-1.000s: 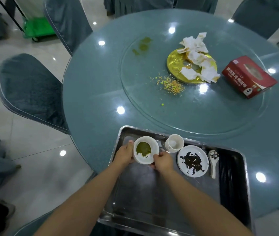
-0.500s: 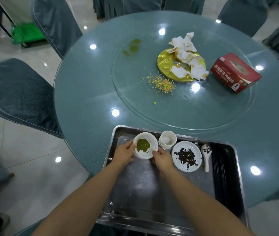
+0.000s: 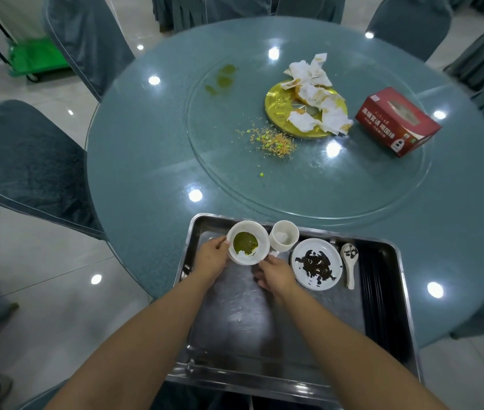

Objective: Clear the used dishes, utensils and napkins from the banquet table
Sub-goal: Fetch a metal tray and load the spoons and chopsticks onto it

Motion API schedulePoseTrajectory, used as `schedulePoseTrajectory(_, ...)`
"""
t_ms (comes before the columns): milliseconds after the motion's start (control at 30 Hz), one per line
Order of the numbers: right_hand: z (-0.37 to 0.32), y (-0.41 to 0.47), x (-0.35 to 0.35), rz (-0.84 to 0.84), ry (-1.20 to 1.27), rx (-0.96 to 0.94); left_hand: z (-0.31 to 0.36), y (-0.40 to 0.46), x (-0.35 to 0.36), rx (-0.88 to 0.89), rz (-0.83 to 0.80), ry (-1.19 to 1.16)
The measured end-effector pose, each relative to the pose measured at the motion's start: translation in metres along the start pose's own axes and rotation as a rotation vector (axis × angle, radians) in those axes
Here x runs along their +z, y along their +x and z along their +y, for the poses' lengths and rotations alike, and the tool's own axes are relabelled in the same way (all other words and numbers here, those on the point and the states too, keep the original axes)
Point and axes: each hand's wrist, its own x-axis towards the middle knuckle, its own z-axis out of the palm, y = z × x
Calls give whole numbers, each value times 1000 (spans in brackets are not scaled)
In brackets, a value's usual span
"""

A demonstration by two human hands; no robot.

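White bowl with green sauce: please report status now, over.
Left hand grips white bowl with green sauce at its rim, over steel tray. Right hand open beside bowl. White cup close on right.

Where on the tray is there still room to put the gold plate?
The near half of the tray is bare, from the hands to its front rim. The far edge is crowded: bowl, cup, small plate, spoon, with chopsticks lining the right side.

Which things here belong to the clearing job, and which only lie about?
Job: bowl, cup, plate, spoon, tray, gold plate, napkins.
Lying about: red box, chairs, green cart.
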Motion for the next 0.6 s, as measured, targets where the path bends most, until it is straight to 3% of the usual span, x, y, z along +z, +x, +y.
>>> schedulePoseTrajectory(100,-6,-6,-15,-2,-61,43,8,-4,-4,96,74,197)
schedulePoseTrajectory(200,-18,-13,-33,-15,-173,95,25,-8,-6,141,149,249)
schedulePoseTrajectory(433,-50,-29,-90,-150,-480,93,72,-6,-4,254,126,430)
schedulePoseTrajectory(600,-80,-25,-140,38,-544,51,118,-2,18,302,70,393)
